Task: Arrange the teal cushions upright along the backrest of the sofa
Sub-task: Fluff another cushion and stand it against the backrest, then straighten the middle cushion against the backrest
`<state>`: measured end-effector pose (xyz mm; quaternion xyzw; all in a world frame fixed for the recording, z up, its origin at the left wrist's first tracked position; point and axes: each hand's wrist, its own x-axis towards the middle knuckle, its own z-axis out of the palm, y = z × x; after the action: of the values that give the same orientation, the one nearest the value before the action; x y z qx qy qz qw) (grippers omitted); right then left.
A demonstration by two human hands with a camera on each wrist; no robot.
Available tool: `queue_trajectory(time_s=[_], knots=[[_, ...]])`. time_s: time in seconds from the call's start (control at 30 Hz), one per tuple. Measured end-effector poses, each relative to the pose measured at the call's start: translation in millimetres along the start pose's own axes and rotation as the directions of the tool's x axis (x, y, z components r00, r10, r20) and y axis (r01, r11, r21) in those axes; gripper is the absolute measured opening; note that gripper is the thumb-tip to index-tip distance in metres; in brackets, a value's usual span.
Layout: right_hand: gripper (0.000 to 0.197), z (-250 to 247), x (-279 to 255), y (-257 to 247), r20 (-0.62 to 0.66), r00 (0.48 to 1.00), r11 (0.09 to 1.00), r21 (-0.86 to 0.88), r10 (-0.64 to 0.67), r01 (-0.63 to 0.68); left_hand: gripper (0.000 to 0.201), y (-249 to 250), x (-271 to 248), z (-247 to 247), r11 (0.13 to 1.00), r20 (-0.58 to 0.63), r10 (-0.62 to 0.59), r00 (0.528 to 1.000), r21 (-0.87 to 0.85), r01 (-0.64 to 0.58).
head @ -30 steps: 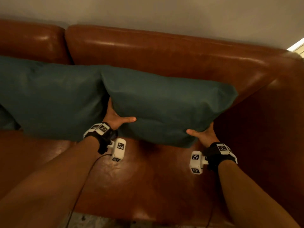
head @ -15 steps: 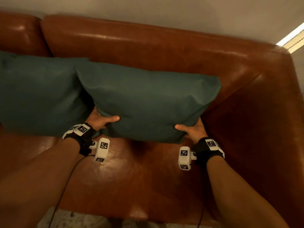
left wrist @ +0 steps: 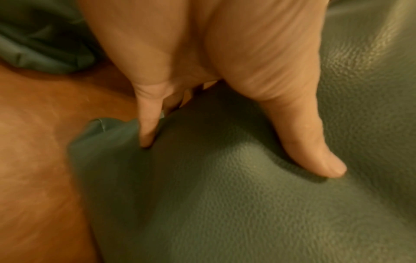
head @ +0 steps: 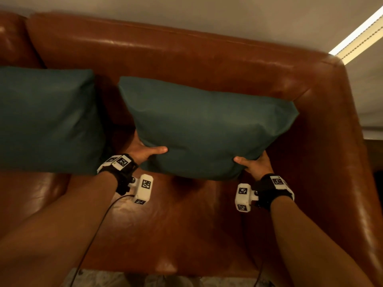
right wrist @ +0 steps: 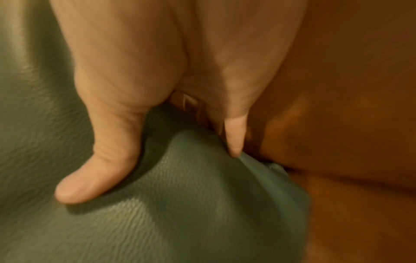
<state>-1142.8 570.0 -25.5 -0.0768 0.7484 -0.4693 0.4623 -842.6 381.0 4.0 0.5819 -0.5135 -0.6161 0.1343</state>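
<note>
At the 3 o'clock end of the brown leather sofa (head: 186,214), the left hand (head: 143,151) and right hand (head: 256,165) each pinch a lower corner of the teal leather-grain cushion (head: 207,129), thumbs in front. Its top edge leans on the backrest (head: 165,59), with the second teal cushion (head: 45,121) apart at 9 o'clock. Releasing now risks the base sliding forward on the smooth seat and the cushion falling flat.

Most fingers of the left hand (head: 145,151) are hidden behind the soft teal cushion on the right (head: 207,129); only the thumb is seen from the head view. The same is true of the right hand (head: 256,165). The second teal cushion on the left (head: 45,121) is cut off by the left edge of the picture. The shiny brown leather sofa (head: 186,224) is cut off at the left and near edges. In both wrist views the sofa is blurred, and the palms are cut off at the top.
</note>
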Motion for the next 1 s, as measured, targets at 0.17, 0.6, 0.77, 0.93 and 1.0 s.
queue_trajectory(time_s=[0.17,0.6,0.77,0.93,1.0], knots=[[0.121,-1.0,-0.5,2.2,0.005,1.0,1.0,0.011,-0.011,0.01,0.141,-14.0,6.9,-2.4,0.998,-0.009,0.016,1.0,-0.053,-0.017],[0.088,28.5,-60.4,46.4,-0.242,0.935,0.963,0.141,0.258,-0.229,0.103,-15.3,-23.6,-13.7,0.993,-0.009,-0.057,0.998,-0.102,0.056],[0.06,96.9,-104.2,90.6,-0.072,0.913,0.916,0.023,0.402,-0.401,0.083,-53.6,-33.1,-64.9,0.986,-0.065,-0.165,0.984,-0.043,0.163],[0.09,205.1,-123.1,86.8,0.097,0.923,0.909,-0.236,0.373,-0.343,0.028,-94.9,-38.8,-156.6,0.953,-0.098,-0.295,0.95,-0.108,0.285],[0.069,255.2,-132.5,64.4,0.136,0.95,0.94,-0.236,0.283,-0.246,0.016,-106.2,-41.2,-198.1,0.945,-0.097,-0.311,0.945,-0.133,0.298]])
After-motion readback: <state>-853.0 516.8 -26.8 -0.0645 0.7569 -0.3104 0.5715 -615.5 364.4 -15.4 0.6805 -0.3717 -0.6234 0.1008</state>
